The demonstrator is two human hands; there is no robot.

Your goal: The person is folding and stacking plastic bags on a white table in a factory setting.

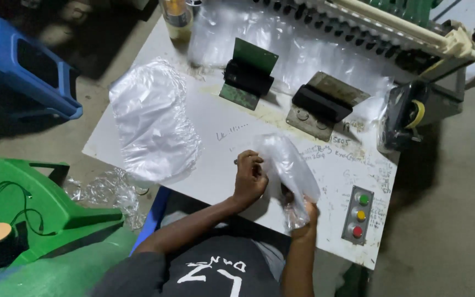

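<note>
Your left hand (249,177) pinches the mouth edge of a small clear plastic bag (288,165), while your right hand (303,212) grips its lower end, stretching it taut above the scribbled white table (215,159). Left of both lies a crumpled stack of transparent bags (152,121).

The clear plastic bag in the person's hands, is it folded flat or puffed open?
Puffed open: the clear plastic bag bulges between the left hand and right hand. Contents: cannot tell.

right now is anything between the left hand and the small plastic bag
Nothing visible: the left hand already touches the small plastic bag, and the right hand holds its lower end over the white table.
</note>
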